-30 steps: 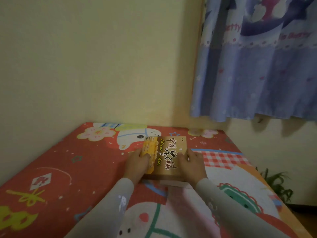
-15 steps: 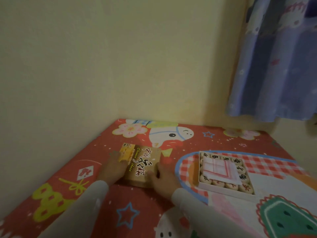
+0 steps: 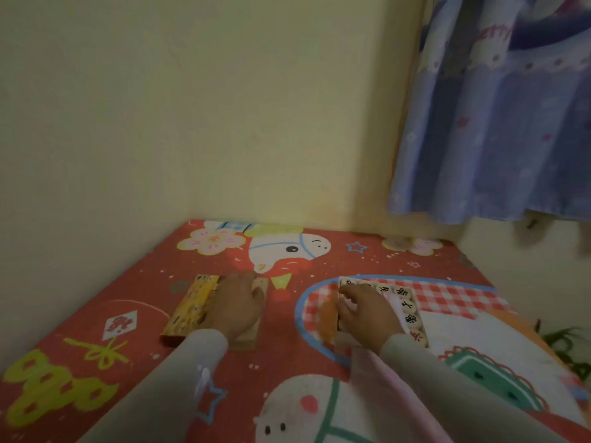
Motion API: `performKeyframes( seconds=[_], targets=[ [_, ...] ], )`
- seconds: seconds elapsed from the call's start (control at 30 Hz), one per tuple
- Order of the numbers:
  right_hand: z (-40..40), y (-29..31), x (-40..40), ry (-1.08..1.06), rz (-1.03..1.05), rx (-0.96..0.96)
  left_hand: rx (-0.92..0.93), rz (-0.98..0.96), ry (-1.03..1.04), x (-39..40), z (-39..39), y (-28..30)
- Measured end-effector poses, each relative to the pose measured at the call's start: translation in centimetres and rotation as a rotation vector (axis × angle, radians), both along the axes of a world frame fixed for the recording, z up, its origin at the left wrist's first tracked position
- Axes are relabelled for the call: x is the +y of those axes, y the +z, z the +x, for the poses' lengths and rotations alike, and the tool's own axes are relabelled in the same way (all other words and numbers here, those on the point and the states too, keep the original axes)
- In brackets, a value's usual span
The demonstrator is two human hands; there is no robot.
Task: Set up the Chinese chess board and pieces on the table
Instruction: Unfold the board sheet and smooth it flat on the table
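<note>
The golden chess box lid [image 3: 192,306] lies on the left of the table [image 3: 96,314], and my left hand [image 3: 235,305] rests flat on top of it. To the right stands the open tray [image 3: 415,338] with round wooden chess pieces [image 3: 410,320] along its far and right edges. My right hand [image 3: 367,314] covers the tray's middle. Its fingers curl down at the tray's left side onto a white folded board sheet [image 3: 397,306], most of which is hidden under the hand.
A bright red cartoon cloth covers the table, which fits into the corner of yellow walls. A blue curtain [image 3: 499,123] hangs at the right, and a green plant [image 3: 566,343] stands beyond the table's right edge.
The lid came off the tray and went to the left. My right hand left the lid and moved right onto the tray, while my left hand stays on the lid.
</note>
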State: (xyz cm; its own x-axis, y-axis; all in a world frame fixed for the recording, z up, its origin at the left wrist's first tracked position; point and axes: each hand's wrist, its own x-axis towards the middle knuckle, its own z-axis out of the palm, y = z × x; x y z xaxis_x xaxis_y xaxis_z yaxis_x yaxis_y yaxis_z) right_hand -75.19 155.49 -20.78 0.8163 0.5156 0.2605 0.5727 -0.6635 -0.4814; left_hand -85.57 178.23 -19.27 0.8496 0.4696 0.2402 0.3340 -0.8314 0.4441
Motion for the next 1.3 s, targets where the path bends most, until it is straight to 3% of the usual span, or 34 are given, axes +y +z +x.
performKeyframes(
  seconds=[0.1,0.27,0.73,0.83,1.0,1.2,1.3],
  targets=[
    [1.9,0.5,-4.5,-0.11,-0.069,0.011,0.018,-0.063,-0.192,-4.5,2.1,0.3],
    [2.8,-0.2,-8.2,-0.063,-0.169,0.046,0.061,-0.098,-0.364,-10.6,5.0,0.1],
    [3.4,-1.1,-8.5,-0.025,-0.058,0.02,0.227,-0.057,-0.39,-12.9,7.1,-0.7],
    [2.5,0.0,-9.1,-0.025,0.019,0.109,0.234,-0.04,-0.446,-13.0,6.2,0.2],
    [0.8,2.6,-10.6,-0.009,0.22,0.252,0.077,-0.193,-0.466,-13.1,4.5,2.5],
    [-2.9,6.2,-11.6,0.022,0.671,0.578,-0.107,-0.574,-0.431,-13.7,1.0,6.3],
    [-4.8,7.3,-11.9,0.044,0.759,0.723,-0.177,-0.791,-0.389,-14.8,-0.7,7.5]
  ],
)
